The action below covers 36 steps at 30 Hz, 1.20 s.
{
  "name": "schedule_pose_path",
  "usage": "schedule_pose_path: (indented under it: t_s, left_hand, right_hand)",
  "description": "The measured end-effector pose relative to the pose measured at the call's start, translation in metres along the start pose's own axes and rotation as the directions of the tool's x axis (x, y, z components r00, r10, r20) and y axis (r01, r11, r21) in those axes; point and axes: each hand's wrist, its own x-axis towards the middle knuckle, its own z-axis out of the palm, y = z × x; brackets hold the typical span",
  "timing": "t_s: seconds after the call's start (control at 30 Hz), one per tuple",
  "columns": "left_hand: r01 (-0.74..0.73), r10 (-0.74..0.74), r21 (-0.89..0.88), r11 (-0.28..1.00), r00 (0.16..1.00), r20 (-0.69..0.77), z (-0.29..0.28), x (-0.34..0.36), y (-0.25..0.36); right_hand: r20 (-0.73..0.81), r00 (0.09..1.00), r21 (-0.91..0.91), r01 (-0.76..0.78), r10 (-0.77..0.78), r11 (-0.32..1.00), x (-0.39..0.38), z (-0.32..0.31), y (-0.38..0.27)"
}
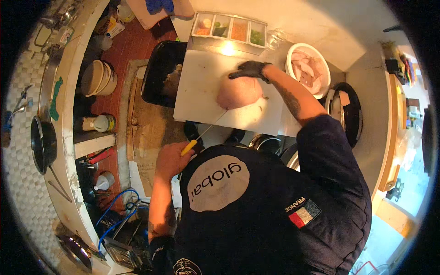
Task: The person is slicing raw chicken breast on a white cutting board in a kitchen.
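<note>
A large, rounded piece of pale pink raw meat lies on a white cutting board. My right hand, in a black glove, grips its far top side, fingers reaching leftward over it. In my bare left hand, closed round the yellow handle, is a slim-bladed knife. Its thin blade slants up to the right, with the tip at the meat's near edge. Whether the tip touches the meat, I cannot tell.
A white tub of pale meat pieces stands right of the board. Left of it sits a black bin with scraps. Behind, a divided tray holds chopped ingredients. A shelf with buckets and containers runs along the left.
</note>
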Motion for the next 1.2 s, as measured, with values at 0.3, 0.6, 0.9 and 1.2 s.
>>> schedule_pose_path:
  t_s: [0.3, 0.6, 0.9, 1.2]
  left_hand:
    - [-0.051, 0.05, 0.081, 0.995, 0.999, 0.016, -0.016, 0.044, 0.007]
    - [-0.269, 0.269, 0.174, 0.947, 0.963, 0.027, -0.023, 0.13, 0.05]
    - [-0.158, 0.158, 0.093, 0.983, 0.987, 0.006, -0.018, 0.1, 0.029]
    - [-0.274, 0.274, 0.012, 0.962, 0.962, -0.015, -0.014, 0.075, 0.026]
  right_hand:
    - [-0.045, 0.999, 0.964, 0.048, -0.017, 0.26, -0.038, 0.121, 0.112]
    - [-0.017, 1.0, 0.822, 0.021, 0.012, -0.568, -0.067, 0.198, 0.029]
    - [-0.286, 0.842, 0.923, 0.37, 0.457, -0.104, -0.055, 0.197, 0.039]
    - [-0.904, 0.232, 0.42, 0.323, 0.36, 0.848, -0.03, 0.192, 0.011]
